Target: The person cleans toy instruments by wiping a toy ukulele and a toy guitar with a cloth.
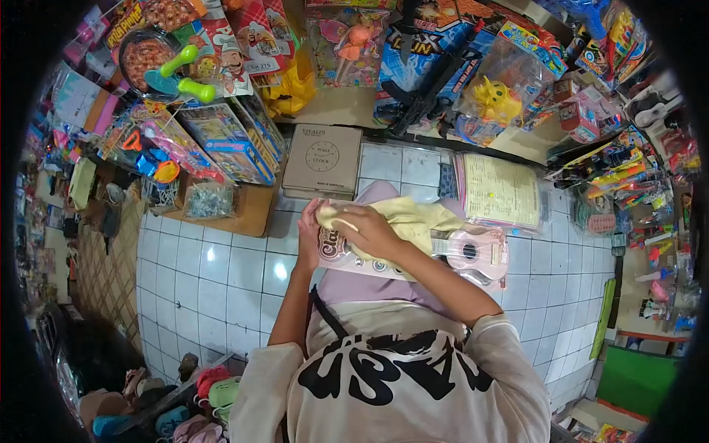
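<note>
1. The toy guitar pack (473,255) is a long flat card with a pink guitar under clear plastic. The guitar's round body with its dark sound hole lies at the right end, and red lettering shows on the card at the left end.
2. I hold the pack about level in front of my chest, above the white tiled floor (214,273), with its length running left to right.
3. A yellow cloth (425,221) lies crumpled across the top of the pack, covering the guitar's neck and much of the middle.
4. My left hand (309,235) is closed round the left end of the pack, fingers curled over its edge. I cannot see the thumb.
5. My right hand (369,230) is closed on a bunched part of the cloth, knuckles up, pressing it onto the pack's left half. The fingertips are tucked under, out of sight.
6. The two hands are just beside each other, with the cloth's bunched end between them.
7. Past the pack, a flat brown clock box (323,159) lies on the floor beside a wooden board (247,214), near my left hand.
8. To the right of the box lies a printed sheet (502,192) in a plastic sleeve, just beyond the guitar's body.
9. Packed toys stand along the far side, among them a doll pack (351,40).
</note>
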The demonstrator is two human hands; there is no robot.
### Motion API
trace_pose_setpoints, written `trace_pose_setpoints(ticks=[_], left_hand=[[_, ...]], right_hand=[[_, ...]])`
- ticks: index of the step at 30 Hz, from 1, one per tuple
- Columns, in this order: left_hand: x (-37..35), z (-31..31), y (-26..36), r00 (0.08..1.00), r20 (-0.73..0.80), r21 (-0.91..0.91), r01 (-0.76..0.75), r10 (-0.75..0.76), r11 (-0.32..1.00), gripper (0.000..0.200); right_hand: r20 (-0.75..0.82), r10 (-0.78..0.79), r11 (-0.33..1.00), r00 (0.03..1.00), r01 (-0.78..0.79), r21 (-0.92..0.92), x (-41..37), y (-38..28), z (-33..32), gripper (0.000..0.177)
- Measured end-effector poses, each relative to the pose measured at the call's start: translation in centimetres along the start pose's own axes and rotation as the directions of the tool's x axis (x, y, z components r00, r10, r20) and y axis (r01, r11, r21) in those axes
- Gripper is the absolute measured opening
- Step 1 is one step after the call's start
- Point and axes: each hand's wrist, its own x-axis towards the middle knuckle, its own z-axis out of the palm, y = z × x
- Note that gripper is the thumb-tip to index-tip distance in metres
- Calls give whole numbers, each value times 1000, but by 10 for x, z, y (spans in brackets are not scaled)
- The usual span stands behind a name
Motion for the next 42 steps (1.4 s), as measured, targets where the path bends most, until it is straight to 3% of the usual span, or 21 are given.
trace_pose_setpoints(ticks=[2, 3, 6, 7, 10, 11, 12, 13, 14, 15, 16, 17, 19, 22, 23, 27, 31, 34, 35, 38, 42], left_hand=[[1, 1, 0, 999, -2, -9, 33, -33, 999, 89], [3, -1, -2, 999, -9, -9, 33, -34, 999, 90], [4, -8, -6, 998, -2, -27, 57, -57, 998, 91], [3, -11, -4, 997, 18, -46, 72, -71, 996, 91], [-2, -9, -2, 990, 112, -39, 85, -80, 996, 90], [-4, -7, -1, 986, 150, -24, 82, -78, 996, 89], [-5, -5, -1, 979, 188, -10, 79, -76, 997, 88], [-5, -3, -3, 988, 153, 181, -40, 13, 983, 77], [-6, -3, -2, 984, 171, 351, -109, 50, 930, 73], [-8, 5, 14, 977, 195, 508, -173, 83, 844, 68], [-7, 9, 23, 968, 224, 646, -232, 110, 727, 64], [-4, 8, 23, 945, 284, 724, -322, 162, 610, 54], [-6, 13, 36, 945, 289, 824, -327, 153, 463, 51], [-6, 17, 37, 945, 287, 908, -321, 155, 270, 47], [-6, 17, 36, 945, 284, 926, -314, 160, 210, 47], [-10, 16, 33, 951, 280, 953, -291, 131, 78, 46], [-11, 14, 35, 952, 275, 957, -285, 136, 61, 47], [-9, 12, 34, 950, 276, 944, -296, 142, 144, 49], [-9, 13, 33, 950, 278, 937, -301, 144, 179, 50], [-8, 12, 27, 962, 245, 939, -266, 120, 217, 50], [-11, 15, 29, 968, 227, 954, -244, 109, 173, 48]], right_hand=[[-172, -25, 942, 985, -34, -334, 1, 4, 20, 26], [112, 24, 902, 993, 27, -430, 0, -3, 14, 34], [299, -166, 843, 940, 293, -452, -5, -1, 12, 33], [324, -233, 884, 917, 339, -324, -6, -1, 5, 29], [496, -238, 939, 835, 328, -100, -2, 0, -9, 23], [327, -344, 935, 880, 351, 38, -4, 2, -9, 23], [355, -302, 953, 885, 287, 94, -3, 6, -13, 23], [386, -260, 965, 885, 219, 148, 0, 11, -18, 22], [419, -219, 969, 881, 147, 199, 1, 16, -22, 21], [337, -245, 954, 909, 165, 249, 1, 9, -32, 21], [272, -210, 972, 939, 172, 158, 1, 3, -40, 21], [201, -179, 983, 963, 169, 66, 1, -3, -47, 21], [74, -90, 980, 993, 102, -173, -2, -13, -53, 23], [-82, -271, 921, 959, 234, -311, -9, 0, -21, 23], [10, -316, 875, 949, 295, -383, -15, 4, -18, 23], [353, -167, 931, 921, 265, -251, -15, -9, -39, 22], [489, -145, 940, 860, 274, -204, -13, -18, -67, 23], [353, -3, 950, 936, 113, -291, -9, -23, -73, 24], [179, -101, 943, 979, 152, -298, -11, -18, -63, 26], [201, -232, 857, 952, 298, -421, -13, -7, -29, 25], [318, -151, 883, 936, 272, -383, -23, -12, -28, 25]])
